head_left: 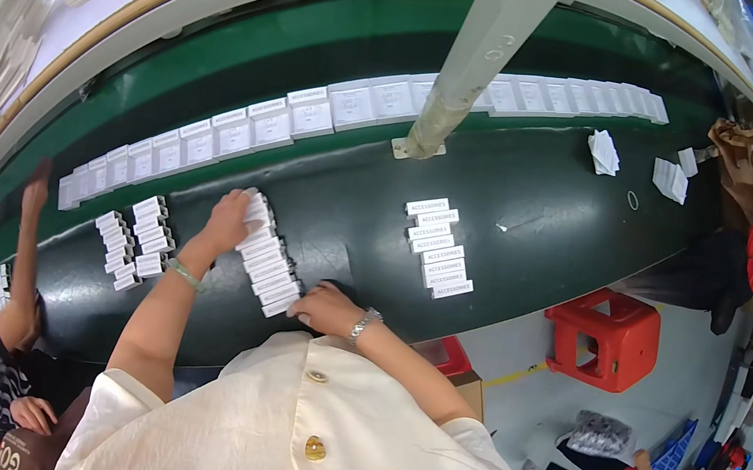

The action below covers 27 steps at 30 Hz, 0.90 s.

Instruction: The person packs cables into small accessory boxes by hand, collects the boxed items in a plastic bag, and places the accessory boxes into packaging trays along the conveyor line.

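A slanting row of small white boxes [267, 261] lies on the dark green bench between my two hands. My left hand [226, 221], with a green bangle at its wrist, is closed against the row's far end, its fingertips partly hidden. At the near end my right hand [328, 309] has its curled fingers against the last box; a metal wristwatch sits on that wrist. Farther right another staggered stack of white boxes [435, 245] rests on the bench. To the left stand two shorter groups of boxes, one [151, 237] beside the other [116, 248].
A long line of overlapping white boxes [249, 127] runs along the green belt [331, 36] behind. A metal post [479, 52] rises from the bench. Loose white pieces [603, 153] lie at right. Co-workers sit left and right; a red stool [602, 337] stands on the floor.
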### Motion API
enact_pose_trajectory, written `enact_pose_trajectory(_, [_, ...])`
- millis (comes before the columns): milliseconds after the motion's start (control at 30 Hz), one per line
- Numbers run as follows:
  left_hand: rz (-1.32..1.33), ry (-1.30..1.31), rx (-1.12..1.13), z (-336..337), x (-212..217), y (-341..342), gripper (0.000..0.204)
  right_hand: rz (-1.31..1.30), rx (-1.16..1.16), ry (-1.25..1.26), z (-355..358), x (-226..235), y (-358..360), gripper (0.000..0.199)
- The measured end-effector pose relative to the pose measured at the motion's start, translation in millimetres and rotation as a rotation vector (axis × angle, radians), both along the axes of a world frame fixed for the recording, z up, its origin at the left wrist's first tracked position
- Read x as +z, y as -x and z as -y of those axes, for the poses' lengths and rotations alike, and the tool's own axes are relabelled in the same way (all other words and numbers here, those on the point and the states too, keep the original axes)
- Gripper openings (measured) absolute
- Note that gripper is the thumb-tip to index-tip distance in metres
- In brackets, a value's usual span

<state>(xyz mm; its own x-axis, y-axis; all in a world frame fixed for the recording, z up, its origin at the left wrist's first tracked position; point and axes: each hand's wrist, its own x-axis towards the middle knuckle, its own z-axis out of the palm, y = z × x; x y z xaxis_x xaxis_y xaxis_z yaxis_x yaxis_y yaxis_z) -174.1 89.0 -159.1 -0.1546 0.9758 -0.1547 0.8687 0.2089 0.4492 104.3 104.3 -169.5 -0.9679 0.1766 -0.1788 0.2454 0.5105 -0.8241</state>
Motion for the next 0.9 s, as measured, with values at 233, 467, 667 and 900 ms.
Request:
enact_pose_trajectory(233, [0.01, -0.231, -0.086, -49, 12, -67, 0.05, -0.104, -0.702, -0.253, -36, 44, -76, 0.019])
enact_pose_trajectory(467, [0.178, -0.207, -0.288, -137, 16, -193, 0.054, 0.356, -1.114, -0.279, -65, 50, -166, 0.071])
enact_pose_trajectory(667, [0.176, -0.019, -0.258, -149, 6, -226, 0.049, 0.404, -0.955, -0.235, -76, 20, -158, 0.086])
enact_pose_trajectory(900, [0.255, -0.068, -0.055, -102, -17, -120, 0.027, 0.329, -0.727, -0.101, -48, 23, -77, 0.077])
